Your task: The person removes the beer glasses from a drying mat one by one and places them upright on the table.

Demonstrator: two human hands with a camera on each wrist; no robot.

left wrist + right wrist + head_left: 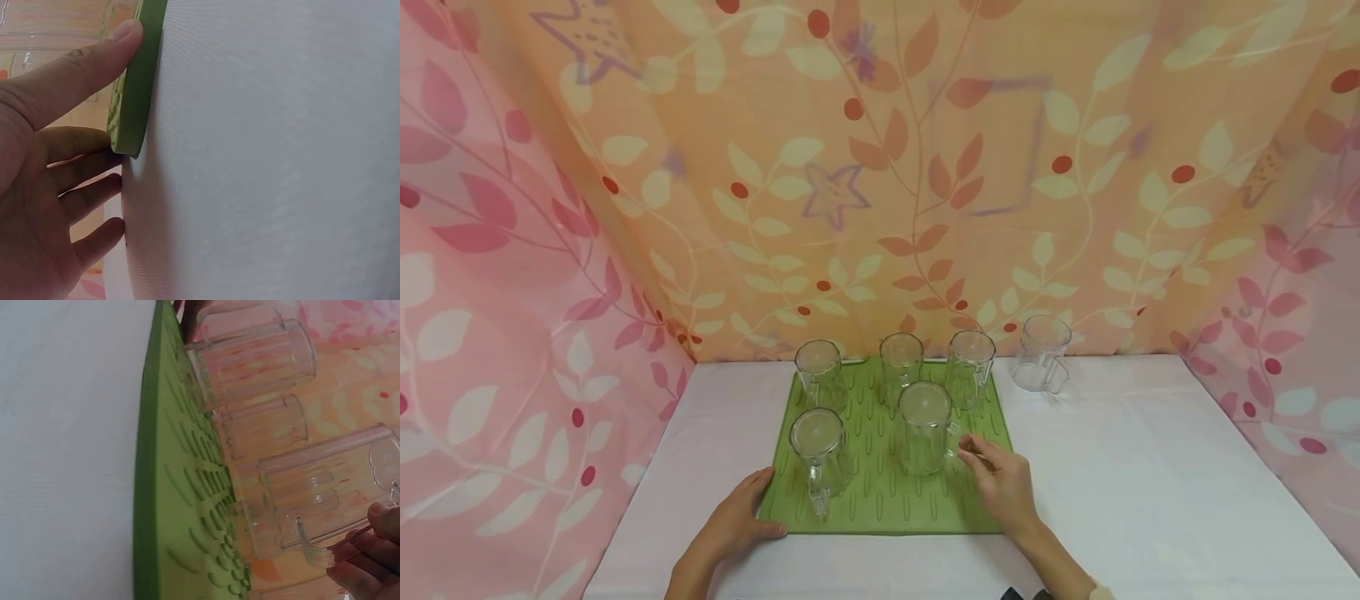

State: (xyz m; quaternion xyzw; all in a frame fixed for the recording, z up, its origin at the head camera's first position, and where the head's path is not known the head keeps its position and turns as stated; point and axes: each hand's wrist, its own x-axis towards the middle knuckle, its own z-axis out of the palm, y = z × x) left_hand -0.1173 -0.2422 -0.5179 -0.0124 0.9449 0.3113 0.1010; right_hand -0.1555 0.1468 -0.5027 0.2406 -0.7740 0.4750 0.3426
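Note:
My right hand (1002, 490) pinches the handle of a clear glass mug (921, 446) between thumb and fingers, toward the front of a green ridged mat (887, 512). In the right wrist view, this mug (312, 487) is close over the ridges, and the fingers partly hide its handle. At the mat's front left corner, my left hand (737, 517) rests with the thumb against the front edge and the fingers along the left side. Just beyond it on the mat stands another glass mug (831, 467), its handle toward me.
Three more glass mugs line the back of the mat: left (820, 379), middle (901, 367) and right (972, 367). One further glass mug (1042, 354) stands off the mat, on the white tabletop (1120, 467). Patterned cloth (880, 208) hangs behind and at both sides.

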